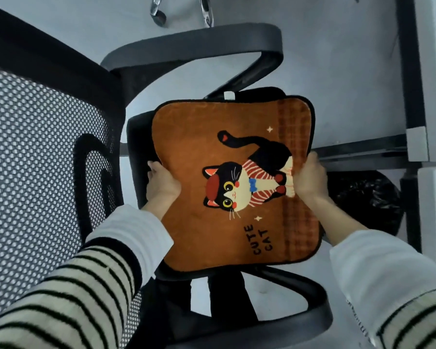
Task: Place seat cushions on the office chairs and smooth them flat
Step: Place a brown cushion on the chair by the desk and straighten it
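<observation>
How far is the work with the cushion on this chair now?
Done: the orange cat cushion is over the black seat. In hand: the left hand and right hand grip its two sides. Whether it already rests on the seat is unclear. Left: letting go and smoothing it flat.

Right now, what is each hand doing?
Left hand: grips the cat cushion's left edge.
Right hand: grips its right edge.

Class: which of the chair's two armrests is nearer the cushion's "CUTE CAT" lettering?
The lower armrest, near the sleeves; the upper armrest lies beyond the cushion.
</observation>
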{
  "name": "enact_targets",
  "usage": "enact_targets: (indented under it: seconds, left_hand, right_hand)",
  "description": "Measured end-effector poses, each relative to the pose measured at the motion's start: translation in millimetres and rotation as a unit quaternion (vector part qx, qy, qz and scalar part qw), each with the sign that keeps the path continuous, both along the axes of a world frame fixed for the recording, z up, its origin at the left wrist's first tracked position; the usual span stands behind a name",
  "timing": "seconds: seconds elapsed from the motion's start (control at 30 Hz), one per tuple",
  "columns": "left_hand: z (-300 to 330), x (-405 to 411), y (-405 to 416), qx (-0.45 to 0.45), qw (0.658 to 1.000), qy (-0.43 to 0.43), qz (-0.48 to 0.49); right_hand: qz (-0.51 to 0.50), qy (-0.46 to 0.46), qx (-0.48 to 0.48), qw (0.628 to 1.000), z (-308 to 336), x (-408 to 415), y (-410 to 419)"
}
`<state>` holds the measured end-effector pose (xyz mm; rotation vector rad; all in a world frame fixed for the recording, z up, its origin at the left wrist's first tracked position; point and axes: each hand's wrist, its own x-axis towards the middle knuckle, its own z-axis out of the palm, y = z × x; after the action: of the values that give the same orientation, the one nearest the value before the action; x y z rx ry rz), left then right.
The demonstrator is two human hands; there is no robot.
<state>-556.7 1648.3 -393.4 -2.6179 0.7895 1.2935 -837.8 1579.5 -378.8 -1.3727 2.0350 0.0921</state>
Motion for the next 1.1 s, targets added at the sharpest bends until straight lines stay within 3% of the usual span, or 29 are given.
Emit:
enact_targets:
  seconds: [0.4, 0.67, 0.87, 1.1]
  left_hand:
    - [12, 9, -24, -0.047, 0.987, -0.091, -0.127]
    - [17, 2, -5, -0.052, 0.989, -0.137, -0.015]
    - [2, 11, -4, 0.002, 0.995, -0.092, -0.044]
    - [1, -5, 14, -0.019, 0.994, -0.078, -0.073]
  right_hand:
    - [-0.181, -0.093, -0.007, 0.979, -4, -19, 22]
    - [-0.193, -0.163, 0.026, 0.967, -18, -23, 13]
    - [-0.230, -0.186, 0.053, 0.954, -31, -18, 8]
    - [-0.282, -0.203, 0.067, 0.935, -35, -19, 0]
